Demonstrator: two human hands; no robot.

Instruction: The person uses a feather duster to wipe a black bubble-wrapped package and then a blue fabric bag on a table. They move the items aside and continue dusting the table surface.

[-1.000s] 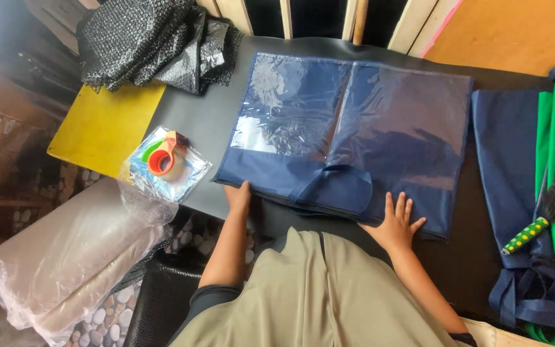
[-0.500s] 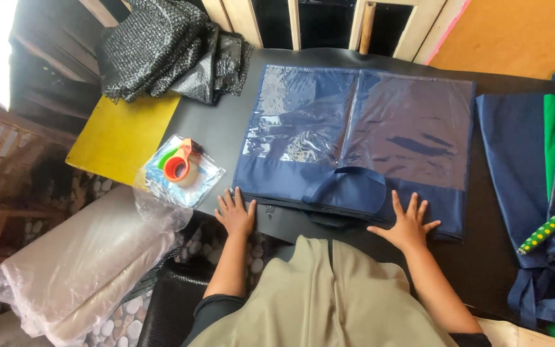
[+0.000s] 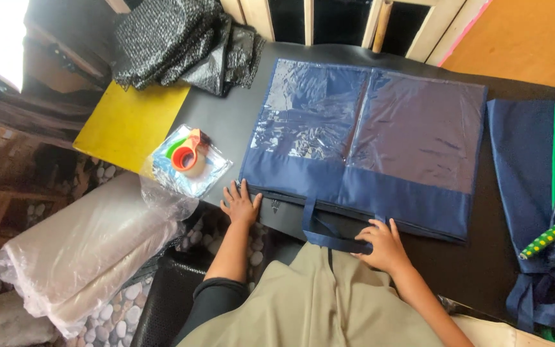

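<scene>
Lying flat near the front edge of the black surface [image 3: 226, 122], the blue bag [image 3: 361, 148] has its handle [image 3: 329, 234] hanging off. The left hand [image 3: 240, 204], grip spread, presses its corner; the right hand [image 3: 385, 245], fingers curled, pinches the handle. A hard pull could slide the bag off, or bump the tape roll [image 3: 186, 157].

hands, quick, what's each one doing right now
Left hand: open, fingers spread flat at the near left corner of the navy bag, holding nothing.
Right hand: fingers curled on the bag's handle; a closed grip cannot be told.
</scene>
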